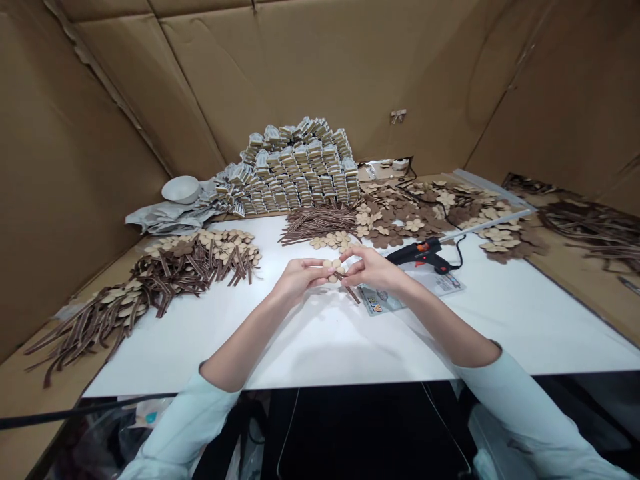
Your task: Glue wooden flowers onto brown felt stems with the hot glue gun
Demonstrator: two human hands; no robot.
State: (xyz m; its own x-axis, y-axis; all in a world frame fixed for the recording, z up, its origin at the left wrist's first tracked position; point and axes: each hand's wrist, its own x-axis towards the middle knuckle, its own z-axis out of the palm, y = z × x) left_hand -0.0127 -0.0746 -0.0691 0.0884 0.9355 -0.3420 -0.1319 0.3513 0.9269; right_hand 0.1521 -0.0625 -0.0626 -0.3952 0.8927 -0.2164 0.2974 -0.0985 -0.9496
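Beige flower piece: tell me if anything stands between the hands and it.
Nothing visible does. The left hand and right hand both pinch the beige flower piece above the white table, with a brown strip trailing below it.

Pale mint long sleeves pushed up the forearms; left hand [300,277] and right hand [373,268] bare.

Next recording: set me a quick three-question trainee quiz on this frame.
1. True or false: the glue gun lies on the table, just beyond the right hand.
2. What do the left hand and right hand pinch between them? A) a beige flower with a brown strip B) scissors C) a brush
3. Fill in: the bowl sits far back on the ____ side, beside the packs.
Key: 1 true; 2 A; 3 left.
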